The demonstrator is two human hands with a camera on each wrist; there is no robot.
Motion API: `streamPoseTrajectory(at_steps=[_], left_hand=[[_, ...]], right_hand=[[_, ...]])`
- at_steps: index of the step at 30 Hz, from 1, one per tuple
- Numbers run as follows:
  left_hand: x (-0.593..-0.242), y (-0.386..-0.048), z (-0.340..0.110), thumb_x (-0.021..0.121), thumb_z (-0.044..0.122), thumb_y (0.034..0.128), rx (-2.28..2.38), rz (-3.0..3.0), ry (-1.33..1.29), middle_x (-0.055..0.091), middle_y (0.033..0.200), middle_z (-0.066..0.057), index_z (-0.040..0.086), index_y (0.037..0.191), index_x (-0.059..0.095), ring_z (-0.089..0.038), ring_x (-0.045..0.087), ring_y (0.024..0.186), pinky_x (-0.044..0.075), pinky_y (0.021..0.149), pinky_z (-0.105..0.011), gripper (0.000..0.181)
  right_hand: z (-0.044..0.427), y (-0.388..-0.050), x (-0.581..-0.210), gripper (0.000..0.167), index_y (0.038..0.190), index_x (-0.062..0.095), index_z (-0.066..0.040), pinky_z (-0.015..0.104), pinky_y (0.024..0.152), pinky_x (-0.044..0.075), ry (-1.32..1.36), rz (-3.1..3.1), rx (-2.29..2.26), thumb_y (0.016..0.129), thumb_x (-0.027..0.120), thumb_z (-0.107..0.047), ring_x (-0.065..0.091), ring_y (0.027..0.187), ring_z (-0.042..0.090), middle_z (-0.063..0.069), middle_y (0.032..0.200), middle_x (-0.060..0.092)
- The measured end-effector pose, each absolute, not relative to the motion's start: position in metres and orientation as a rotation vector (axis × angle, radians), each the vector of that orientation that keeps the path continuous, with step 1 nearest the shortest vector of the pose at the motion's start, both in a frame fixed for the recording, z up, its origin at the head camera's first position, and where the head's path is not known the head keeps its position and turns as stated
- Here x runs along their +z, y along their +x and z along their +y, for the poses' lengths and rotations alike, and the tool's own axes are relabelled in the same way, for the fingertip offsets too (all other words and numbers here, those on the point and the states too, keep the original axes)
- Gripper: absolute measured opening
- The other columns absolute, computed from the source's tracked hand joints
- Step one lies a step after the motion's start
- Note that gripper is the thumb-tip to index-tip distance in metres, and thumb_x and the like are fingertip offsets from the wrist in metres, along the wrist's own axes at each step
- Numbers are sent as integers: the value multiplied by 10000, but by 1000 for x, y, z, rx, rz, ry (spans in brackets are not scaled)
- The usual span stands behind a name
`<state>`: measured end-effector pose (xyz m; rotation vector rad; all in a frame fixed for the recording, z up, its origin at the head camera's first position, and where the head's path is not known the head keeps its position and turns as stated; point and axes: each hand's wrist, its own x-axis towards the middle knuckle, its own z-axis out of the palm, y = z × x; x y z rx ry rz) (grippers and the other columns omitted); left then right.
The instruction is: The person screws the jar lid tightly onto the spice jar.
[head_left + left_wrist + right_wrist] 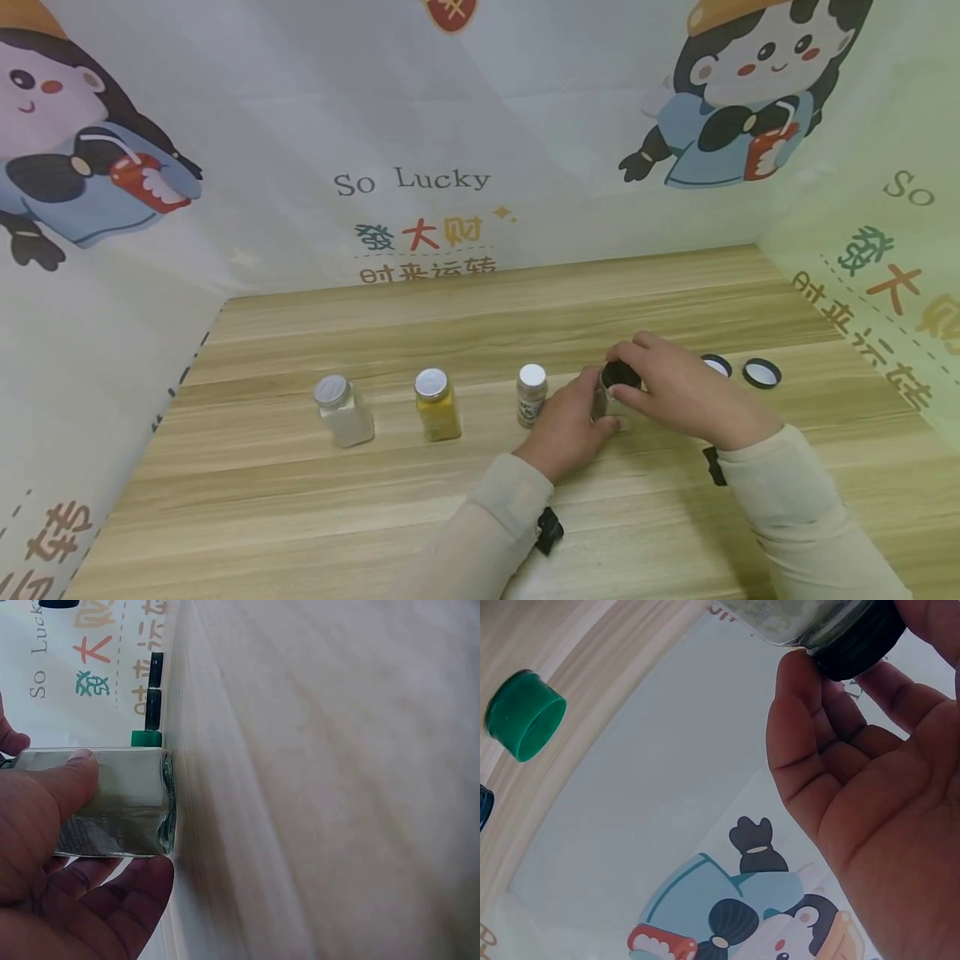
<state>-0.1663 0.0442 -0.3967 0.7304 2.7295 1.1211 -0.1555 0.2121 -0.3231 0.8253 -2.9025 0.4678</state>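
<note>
A square clear glass jar (124, 814) with pale contents stands on the table, gripped around its sides by my left hand (566, 427). On its mouth sits a black lid (862, 641). My right hand (686, 396) holds that lid from above, thumb on one side and fingers on the other. Just left of my left hand is a small bottle (531, 398) with a white top and a printed label. A green cap (526, 716) lies beyond the right hand, which hides it in the head view.
Farther left stand a jar of yellow contents (438, 412) and a jar of white contents (347, 421), both with silvery tops. Two black-rimmed lids (762, 373) lie at the right. Printed cloth walls (420, 100) border the wooden table (300, 508).
</note>
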Motion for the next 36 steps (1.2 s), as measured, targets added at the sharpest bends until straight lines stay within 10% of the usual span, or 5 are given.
streamPoseTrajectory(at_steps=[36], left_hand=[[-396, -167, 45, 741, 241, 915, 1128, 2712, 720, 559, 1402, -32, 148, 1415, 470, -163, 517, 1283, 426, 1053, -313, 576]], right_hand=[[205, -154, -321, 293, 1092, 616, 7, 384, 633, 510, 769, -2948, 439, 905, 745, -177, 557, 728, 198, 99, 905, 571]])
